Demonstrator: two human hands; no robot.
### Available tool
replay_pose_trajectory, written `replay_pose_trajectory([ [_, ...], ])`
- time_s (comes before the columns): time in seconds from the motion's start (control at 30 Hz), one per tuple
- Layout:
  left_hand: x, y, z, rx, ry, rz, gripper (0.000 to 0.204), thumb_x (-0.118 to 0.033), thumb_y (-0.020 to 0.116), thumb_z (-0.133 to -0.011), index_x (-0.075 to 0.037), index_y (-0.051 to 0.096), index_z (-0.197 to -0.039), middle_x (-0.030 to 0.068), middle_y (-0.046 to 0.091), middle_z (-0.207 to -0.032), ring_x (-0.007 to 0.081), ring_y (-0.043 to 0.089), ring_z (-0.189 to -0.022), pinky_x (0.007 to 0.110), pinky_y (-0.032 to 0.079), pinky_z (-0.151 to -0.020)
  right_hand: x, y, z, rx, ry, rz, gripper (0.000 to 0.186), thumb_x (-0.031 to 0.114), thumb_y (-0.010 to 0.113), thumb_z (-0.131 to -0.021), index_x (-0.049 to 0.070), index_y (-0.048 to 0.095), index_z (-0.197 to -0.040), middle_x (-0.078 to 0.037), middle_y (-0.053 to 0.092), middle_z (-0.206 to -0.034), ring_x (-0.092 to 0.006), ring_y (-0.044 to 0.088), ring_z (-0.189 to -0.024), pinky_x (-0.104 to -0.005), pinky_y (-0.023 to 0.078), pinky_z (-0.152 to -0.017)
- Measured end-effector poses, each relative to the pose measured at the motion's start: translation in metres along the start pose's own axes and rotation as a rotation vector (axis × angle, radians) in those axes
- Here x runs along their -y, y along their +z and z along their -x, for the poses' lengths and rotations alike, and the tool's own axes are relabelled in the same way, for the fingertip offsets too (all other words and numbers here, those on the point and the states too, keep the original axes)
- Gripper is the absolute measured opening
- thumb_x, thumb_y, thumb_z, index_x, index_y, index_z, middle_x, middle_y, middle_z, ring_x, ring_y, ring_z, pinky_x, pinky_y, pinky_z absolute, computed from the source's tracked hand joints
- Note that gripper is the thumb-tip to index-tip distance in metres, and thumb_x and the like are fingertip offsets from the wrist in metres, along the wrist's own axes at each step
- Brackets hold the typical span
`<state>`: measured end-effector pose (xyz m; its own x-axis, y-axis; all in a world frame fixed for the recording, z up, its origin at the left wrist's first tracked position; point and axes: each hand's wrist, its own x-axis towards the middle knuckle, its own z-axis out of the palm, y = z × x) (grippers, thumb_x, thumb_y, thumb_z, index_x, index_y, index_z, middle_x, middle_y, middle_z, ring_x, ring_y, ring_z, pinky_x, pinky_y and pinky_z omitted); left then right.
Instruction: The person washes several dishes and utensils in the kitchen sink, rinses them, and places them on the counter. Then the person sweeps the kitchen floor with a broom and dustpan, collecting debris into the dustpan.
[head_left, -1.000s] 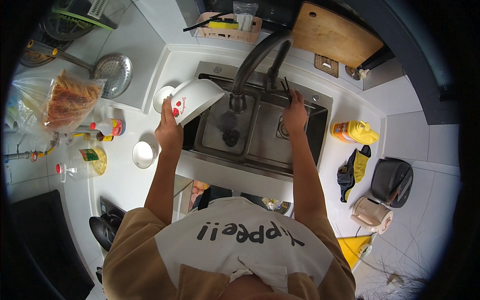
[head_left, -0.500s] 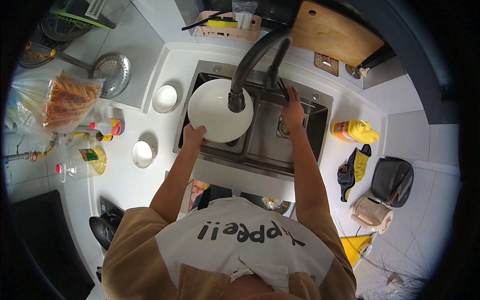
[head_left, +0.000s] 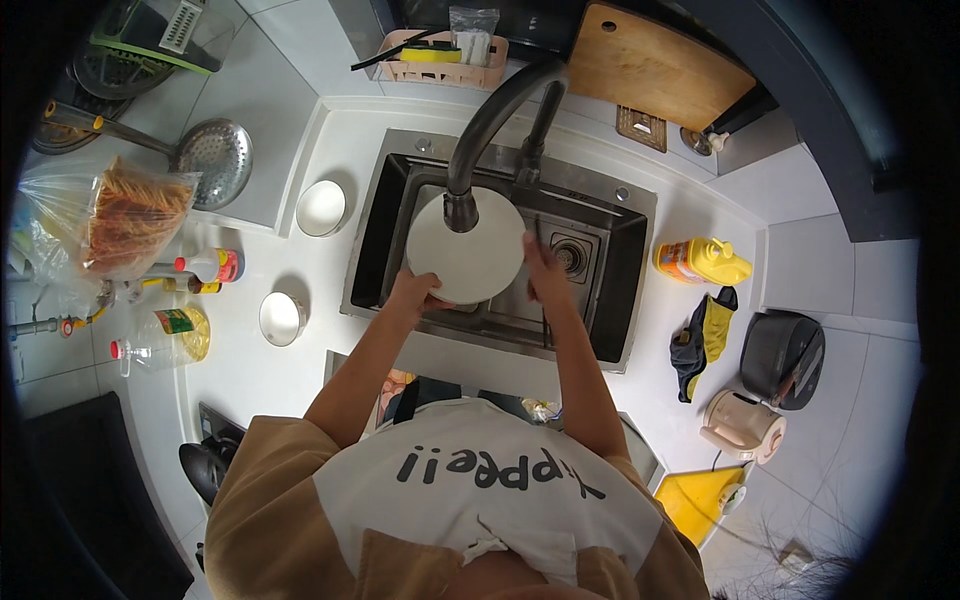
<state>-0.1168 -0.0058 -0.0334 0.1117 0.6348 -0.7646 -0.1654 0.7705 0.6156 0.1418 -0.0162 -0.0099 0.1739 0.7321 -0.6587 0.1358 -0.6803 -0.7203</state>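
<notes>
A white plate [head_left: 466, 262] is held over the sink [head_left: 617, 290], beneath the black faucet [head_left: 468, 150]. My left hand [head_left: 415, 293] grips its near left rim, thumb on top. Beside the plate's right edge is my right hand [head_left: 546, 272], smeared by motion and closed around thin dark chopsticks [head_left: 547, 332] that point toward and away from me. Whether this hand touches the plate, I cannot tell. The sink drain [head_left: 570, 257] shows just right of it.
Two white bowls [head_left: 322, 208] stand on the counter left of the sink. On the right are a yellow bottle [head_left: 703, 261], a dark-and-yellow cloth [head_left: 704, 343] and a beige kettle [head_left: 743, 425]. A pink basket [head_left: 440, 72] and wooden cutting board [head_left: 660, 62] stand behind the faucet.
My left hand has shifted the plate right and slightly nearer me. My right hand has come from beside the faucet's base, leftward and nearer, to the plate's edge with the chopsticks.
</notes>
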Motion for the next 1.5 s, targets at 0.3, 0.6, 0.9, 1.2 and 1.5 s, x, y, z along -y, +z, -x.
replay_pose_trajectory([
  [0.3, 0.043, 0.005, -0.036, 0.213, -0.058, -0.186, 0.052, -0.021, 0.075, -0.085, 0.003, 0.055, -0.126, 0.0184, 0.065, -0.112, 0.0287, 0.069, -0.097, 0.037, 0.061, -0.076, -0.018, 0.003, 0.002, 0.093, -0.210, 0.039, 0.083, 0.027, 0.066, -0.076, 0.006, 0.035, -0.150, -0.015, 0.062, -0.121, -0.0278, 0.062, -0.098, -0.0386, 0.048, -0.092],
  [0.6, -0.035, 0.026, -0.077, 0.056, 0.448, -0.782, 0.039, -0.031, 0.076, -0.084, 0.003, 0.070, -0.104, 0.0082, 0.070, -0.084, 0.0204, 0.069, -0.081, 0.035, 0.054, -0.074, -0.003, -0.029, 0.004, 0.276, 0.042, -0.207, 0.086, 0.013, 0.062, -0.067, 0.000, 0.035, -0.148, -0.003, 0.047, -0.077, -0.0079, 0.034, -0.054, -0.0260, 0.024, -0.044],
  [0.9, -0.023, -0.024, -0.003, 0.466, -0.097, 0.204, 0.063, -0.014, 0.061, -0.080, -0.002, 0.044, -0.140, 0.0133, 0.051, -0.136, 0.0288, 0.053, -0.122, 0.047, 0.047, -0.100, -0.006, -0.014, -0.009, 0.346, 0.349, -0.554, 0.020, 0.022, 0.065, -0.077, 0.010, 0.051, -0.085, 0.001, 0.042, -0.069, -0.0084, 0.031, -0.051, -0.0245, 0.023, -0.043],
  [1.2, 0.018, -0.016, 0.016, 0.383, -0.184, 0.181, 0.070, -0.003, 0.055, -0.075, 0.001, 0.037, -0.142, 0.0175, 0.048, -0.134, 0.0359, 0.053, -0.121, 0.054, 0.047, -0.101, 0.026, -0.024, 0.008, 0.304, 0.276, -0.118, 0.040, 0.039, 0.067, -0.087, 0.003, 0.059, -0.102, 0.002, 0.045, -0.067, -0.0054, 0.032, -0.046, -0.0258, 0.021, -0.040],
  [1.5, 0.001, -0.026, 0.010, 0.286, 0.001, 0.140, 0.079, -0.010, 0.057, -0.076, -0.014, 0.028, -0.149, 0.0155, 0.043, -0.138, 0.0344, 0.053, -0.122, 0.049, 0.054, -0.093, -0.015, -0.004, -0.022, 0.337, 0.149, -0.132, 0.045, 0.021, 0.069, -0.084, -0.004, 0.053, -0.119, -0.003, 0.049, -0.070, -0.0093, 0.036, -0.047, -0.0276, 0.026, -0.040],
])
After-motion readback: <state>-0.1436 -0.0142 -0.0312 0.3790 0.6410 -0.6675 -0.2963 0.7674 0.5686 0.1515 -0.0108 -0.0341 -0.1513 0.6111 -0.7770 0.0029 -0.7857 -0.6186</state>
